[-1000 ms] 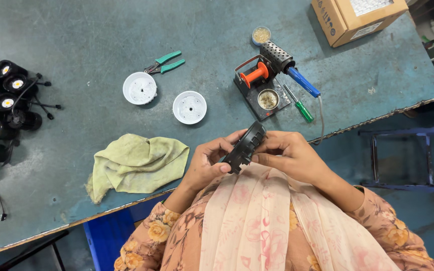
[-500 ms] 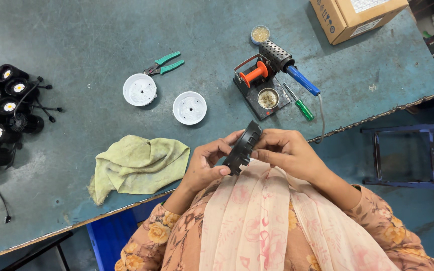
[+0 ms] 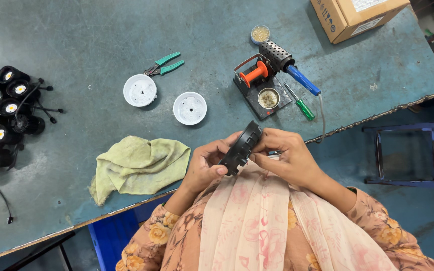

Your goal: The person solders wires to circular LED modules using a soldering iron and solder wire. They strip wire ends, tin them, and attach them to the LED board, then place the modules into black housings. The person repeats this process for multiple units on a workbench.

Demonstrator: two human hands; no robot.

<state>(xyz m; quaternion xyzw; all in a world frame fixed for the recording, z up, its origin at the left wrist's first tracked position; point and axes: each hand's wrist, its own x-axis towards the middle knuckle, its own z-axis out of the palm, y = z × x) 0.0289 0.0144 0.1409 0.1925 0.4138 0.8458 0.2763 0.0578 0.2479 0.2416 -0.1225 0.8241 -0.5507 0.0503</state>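
Two hands meet at lower centre of the frame: the left hand point(image 3: 204, 165) and right hand point(image 3: 287, 155) both grip a black ribbed round housing point(image 3: 241, 148), held on edge over the table's point(image 3: 76, 40) near rim. A brown cardboard box point(image 3: 350, 15) with a white label sits upper right. Two white round caps point(image 3: 190, 108) lie open side up at centre, a small tin point(image 3: 260, 33) of yellowish material above. The worn blue-grey table also carries a yellow cloth point(image 3: 139, 165).

A round black housing point(image 3: 242, 147) with a ribbed, finned rim is held edge-on and tilted, off the surface point(image 3: 76, 40) near its front edge, gripped between the left hand point(image 3: 204, 165) and right hand point(image 3: 287, 158).
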